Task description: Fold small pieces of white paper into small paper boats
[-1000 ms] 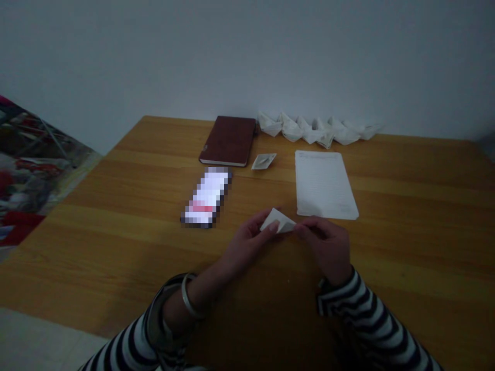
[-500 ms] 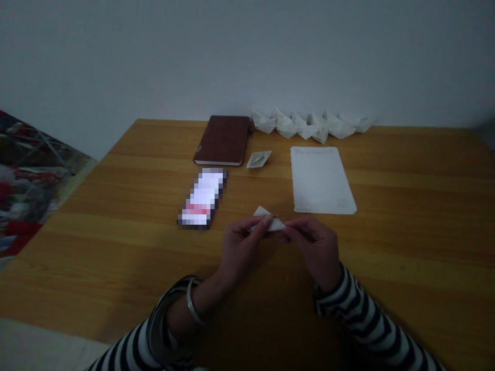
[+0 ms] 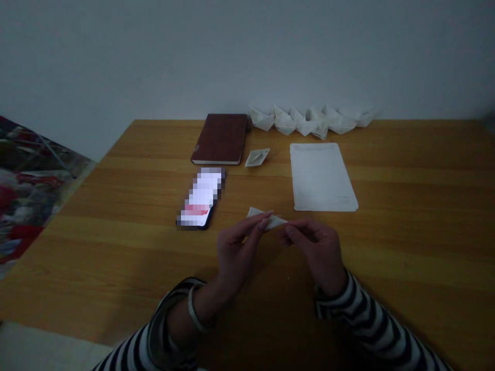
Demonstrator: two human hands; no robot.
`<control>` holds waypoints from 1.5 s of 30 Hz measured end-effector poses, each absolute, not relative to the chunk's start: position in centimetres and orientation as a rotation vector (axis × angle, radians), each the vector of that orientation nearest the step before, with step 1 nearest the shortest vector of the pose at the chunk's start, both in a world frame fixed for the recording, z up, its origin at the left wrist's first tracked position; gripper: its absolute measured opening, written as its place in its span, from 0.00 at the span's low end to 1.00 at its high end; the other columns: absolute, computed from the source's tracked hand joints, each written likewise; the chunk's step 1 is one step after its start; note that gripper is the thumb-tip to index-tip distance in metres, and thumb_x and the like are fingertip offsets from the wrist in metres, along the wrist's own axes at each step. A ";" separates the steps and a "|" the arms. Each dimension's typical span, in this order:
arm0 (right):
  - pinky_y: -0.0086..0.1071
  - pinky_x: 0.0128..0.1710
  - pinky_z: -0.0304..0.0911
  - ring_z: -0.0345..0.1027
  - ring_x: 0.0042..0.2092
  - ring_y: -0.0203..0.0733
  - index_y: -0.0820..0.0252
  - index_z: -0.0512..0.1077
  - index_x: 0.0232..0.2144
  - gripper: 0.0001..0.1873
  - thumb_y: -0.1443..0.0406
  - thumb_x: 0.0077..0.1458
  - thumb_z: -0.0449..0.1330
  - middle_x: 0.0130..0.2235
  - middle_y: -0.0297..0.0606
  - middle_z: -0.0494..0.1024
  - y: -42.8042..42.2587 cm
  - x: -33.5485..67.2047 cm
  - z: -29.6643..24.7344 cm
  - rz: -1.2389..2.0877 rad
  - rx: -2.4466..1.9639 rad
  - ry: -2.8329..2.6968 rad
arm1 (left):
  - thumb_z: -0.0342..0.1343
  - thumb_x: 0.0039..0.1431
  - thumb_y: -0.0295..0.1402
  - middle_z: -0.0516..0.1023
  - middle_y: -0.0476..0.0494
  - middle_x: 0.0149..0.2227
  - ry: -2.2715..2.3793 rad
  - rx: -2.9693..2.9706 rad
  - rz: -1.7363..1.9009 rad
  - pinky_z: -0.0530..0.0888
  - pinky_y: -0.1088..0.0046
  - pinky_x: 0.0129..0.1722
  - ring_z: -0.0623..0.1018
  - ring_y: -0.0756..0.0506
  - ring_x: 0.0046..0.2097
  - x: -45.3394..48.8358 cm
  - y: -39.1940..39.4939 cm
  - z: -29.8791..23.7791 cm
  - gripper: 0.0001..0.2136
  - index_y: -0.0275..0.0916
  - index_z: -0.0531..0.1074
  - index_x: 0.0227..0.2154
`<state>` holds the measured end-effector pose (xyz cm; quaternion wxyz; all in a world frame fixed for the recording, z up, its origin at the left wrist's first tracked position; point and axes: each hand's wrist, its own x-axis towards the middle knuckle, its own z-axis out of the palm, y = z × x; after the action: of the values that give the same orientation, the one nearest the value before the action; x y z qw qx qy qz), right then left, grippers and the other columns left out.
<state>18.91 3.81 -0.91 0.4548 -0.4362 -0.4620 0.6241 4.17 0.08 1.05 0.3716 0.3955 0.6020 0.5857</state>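
A small piece of folded white paper (image 3: 275, 222) is held above the table between my two hands. My left hand (image 3: 238, 247) pinches it between thumb and fingers, with one corner showing beyond the fingertips. At its right tip, the thumb and forefinger of my right hand (image 3: 315, 247) are closed on the point. Fingers cover part of the paper, so its whole shape is hidden. Beyond the hands lies a small diamond-shaped folded paper (image 3: 257, 157). A stack of lined paper sheets (image 3: 323, 178) rests flat past my right hand.
Several folded paper boats (image 3: 284, 121) stand in a row along the wall at the back of the wooden table (image 3: 417, 206). A dark red notebook (image 3: 221, 138) lies left of them. In front of it is a phone (image 3: 201, 198) with a lit, blurred screen.
The folded paper has turned slightly in my fingers, and its far corner now points further left. My left hand has shifted a little left. The objects on the table keep their places.
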 end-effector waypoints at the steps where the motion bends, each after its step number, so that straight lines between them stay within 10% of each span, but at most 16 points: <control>1: 0.32 0.28 0.75 0.75 0.26 0.38 0.59 0.78 0.28 0.08 0.60 0.50 0.68 0.26 0.37 0.82 3.8 18.9 -0.9 1.553 -1.068 -1.137 | 0.63 0.56 0.31 0.85 0.47 0.37 1.548 1.022 1.497 0.76 0.66 0.45 0.81 0.44 0.39 4.1 0.1 1.0 0.06 0.48 0.83 0.35; 27: 0.26 0.26 0.73 0.74 0.25 0.33 0.59 0.77 0.28 0.07 0.62 0.54 0.66 0.26 0.34 0.82 2.8 18.1 -1.5 1.707 -0.991 -0.957 | 0.62 0.58 0.31 0.85 0.45 0.39 1.514 0.954 1.499 0.78 0.73 0.44 0.83 0.47 0.41 4.6 0.5 0.6 0.06 0.41 0.82 0.38; 34: 0.26 0.27 0.74 0.75 0.25 0.33 0.59 0.77 0.28 0.06 0.63 0.54 0.67 0.26 0.34 0.82 2.7 18.0 -1.6 1.730 -0.990 -0.944 | 0.63 0.58 0.32 0.85 0.45 0.34 1.384 0.751 1.511 0.80 0.72 0.39 0.84 0.48 0.34 4.7 0.6 1.0 0.33 0.42 0.57 0.65; 45: 0.27 0.29 0.74 0.76 0.27 0.34 0.60 0.77 0.29 0.09 0.60 0.55 0.66 0.28 0.36 0.83 3.0 18.1 -1.8 1.911 -0.912 -0.883 | 0.63 0.57 0.36 0.85 0.41 0.34 1.412 0.690 1.448 0.79 0.71 0.39 0.83 0.46 0.36 4.7 0.4 0.6 0.11 0.35 0.77 0.40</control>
<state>18.11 2.97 -1.79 0.4115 -0.3622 -0.3508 0.7592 4.70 0.38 0.58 0.4816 0.2831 0.5790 0.5938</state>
